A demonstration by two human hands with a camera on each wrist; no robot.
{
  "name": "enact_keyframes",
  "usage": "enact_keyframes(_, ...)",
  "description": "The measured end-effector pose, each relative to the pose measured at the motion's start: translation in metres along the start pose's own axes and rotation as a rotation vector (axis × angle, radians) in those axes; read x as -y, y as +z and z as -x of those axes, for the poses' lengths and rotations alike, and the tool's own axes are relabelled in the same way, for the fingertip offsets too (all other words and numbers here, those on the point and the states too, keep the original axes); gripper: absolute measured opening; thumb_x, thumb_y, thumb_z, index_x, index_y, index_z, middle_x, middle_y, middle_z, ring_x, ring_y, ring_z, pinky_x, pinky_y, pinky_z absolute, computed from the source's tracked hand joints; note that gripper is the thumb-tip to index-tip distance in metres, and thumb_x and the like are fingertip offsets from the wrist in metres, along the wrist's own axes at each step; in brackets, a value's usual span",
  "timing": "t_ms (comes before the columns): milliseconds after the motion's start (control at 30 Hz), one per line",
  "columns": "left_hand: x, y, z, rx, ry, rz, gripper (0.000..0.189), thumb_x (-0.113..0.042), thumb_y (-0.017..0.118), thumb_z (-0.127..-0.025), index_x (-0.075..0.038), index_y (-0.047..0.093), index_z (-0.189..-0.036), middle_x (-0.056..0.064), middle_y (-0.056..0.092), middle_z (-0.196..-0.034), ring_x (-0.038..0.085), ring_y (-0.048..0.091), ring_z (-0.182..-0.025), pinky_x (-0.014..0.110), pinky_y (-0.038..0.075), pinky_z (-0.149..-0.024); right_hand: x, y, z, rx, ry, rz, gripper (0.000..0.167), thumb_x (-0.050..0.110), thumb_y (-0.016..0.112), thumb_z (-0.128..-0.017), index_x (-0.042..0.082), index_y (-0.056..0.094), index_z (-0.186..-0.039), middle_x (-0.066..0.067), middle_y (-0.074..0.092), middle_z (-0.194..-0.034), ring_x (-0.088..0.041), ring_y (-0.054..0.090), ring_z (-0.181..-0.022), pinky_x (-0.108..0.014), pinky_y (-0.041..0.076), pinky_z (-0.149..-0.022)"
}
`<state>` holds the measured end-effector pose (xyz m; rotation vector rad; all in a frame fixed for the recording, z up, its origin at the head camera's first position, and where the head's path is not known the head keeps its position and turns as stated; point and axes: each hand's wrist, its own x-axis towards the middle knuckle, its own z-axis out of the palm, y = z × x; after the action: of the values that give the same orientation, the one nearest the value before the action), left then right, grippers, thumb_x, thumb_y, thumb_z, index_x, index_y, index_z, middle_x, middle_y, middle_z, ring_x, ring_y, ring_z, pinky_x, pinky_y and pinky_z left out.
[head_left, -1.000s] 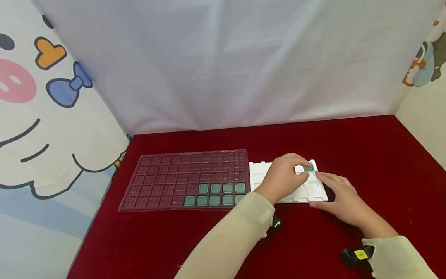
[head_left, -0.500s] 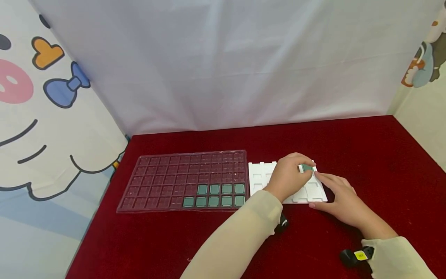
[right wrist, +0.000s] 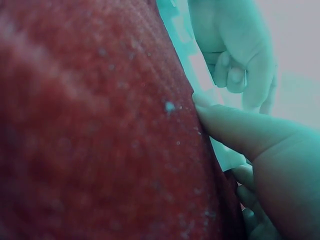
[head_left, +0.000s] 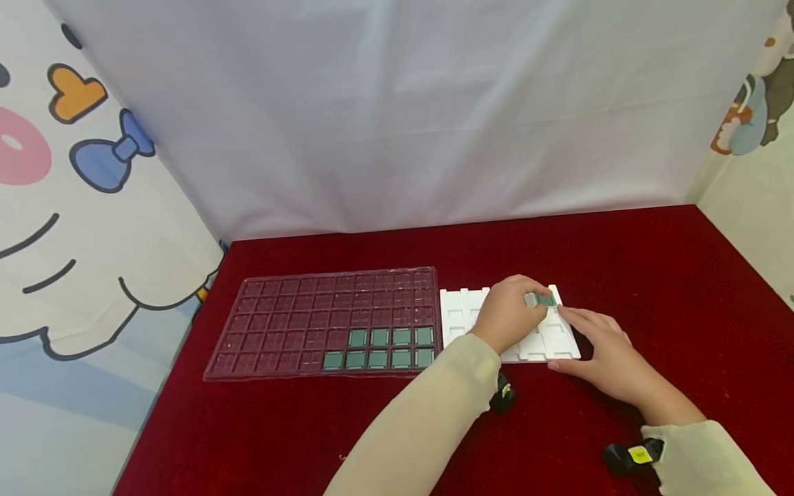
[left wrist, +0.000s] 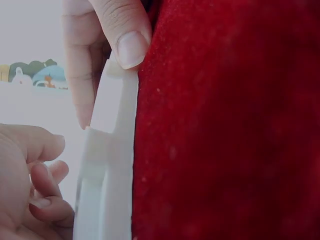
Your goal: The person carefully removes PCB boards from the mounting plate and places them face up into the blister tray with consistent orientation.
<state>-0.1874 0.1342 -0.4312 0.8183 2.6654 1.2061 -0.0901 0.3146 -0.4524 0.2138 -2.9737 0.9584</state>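
Note:
In the head view, my left hand (head_left: 510, 313) reaches over a white compartment tray (head_left: 455, 303). Its thumb and index finger pinch the edges of a green square chip (head_left: 546, 299) in the tray's back right compartment. The other fingers curl under the palm, as the left wrist view shows. My right hand (head_left: 611, 351) grips the tray's right end, thumb at the front edge and index finger near the right side. In the right wrist view the right thumb (right wrist: 225, 120) presses along the tray's edge. Part of the tray is hidden under the left hand.
Left of the white tray lies a clear plastic grid tray (head_left: 291, 320), with several green chips (head_left: 378, 337) in its two front rows at the right. Both trays lie on a red cloth (head_left: 279, 434). A white curtain (head_left: 434, 117) hangs behind.
My left hand has shifted slightly right, then back left, its fingers staying at the green chip. My right hand keeps its grip on the tray. The head view has moved slightly.

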Motion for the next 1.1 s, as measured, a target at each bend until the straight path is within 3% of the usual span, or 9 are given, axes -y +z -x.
enact_keyframes(467, 0.007, 0.009, -0.007, -0.006, -0.008, -0.085, 0.022, -0.022, 0.073, -0.095, -0.027, 0.079, -0.115, -0.016, 0.066, -0.125, -0.001, 0.059, -0.117, 0.017, 0.044, -0.099, 0.001, 0.002, 0.0, 0.003, 0.006, -0.008, 0.096, 0.039, 0.087, -0.083, -0.001, 0.04, -0.155, -0.027, 0.041, -0.153, -0.05, 0.03, -0.138, -0.072, 0.025, -0.106)
enact_keyframes(867, 0.004, 0.011, -0.012, -0.005, -0.061, -0.138, 0.023, -0.025, 0.072, -0.096, -0.03, 0.079, -0.117, -0.017, 0.067, -0.124, 0.001, 0.059, -0.119, 0.019, 0.043, -0.101, 0.0, 0.001, -0.001, 0.006, 0.01, -0.005, 0.097, 0.041, 0.087, -0.083, -0.001, 0.039, -0.156, -0.027, 0.04, -0.154, -0.05, 0.029, -0.138, -0.072, 0.025, -0.105)
enact_keyframes(1100, 0.002, 0.013, -0.015, -0.001, -0.093, -0.195, 0.018, -0.026, 0.073, -0.093, -0.033, 0.081, -0.108, -0.02, 0.068, -0.122, -0.001, 0.059, -0.118, 0.017, 0.043, -0.1, -0.002, 0.002, -0.001, 0.005, -0.001, -0.004, 0.096, 0.04, 0.087, -0.083, -0.002, 0.04, -0.155, -0.027, 0.04, -0.154, -0.05, 0.03, -0.138, -0.072, 0.024, -0.105)
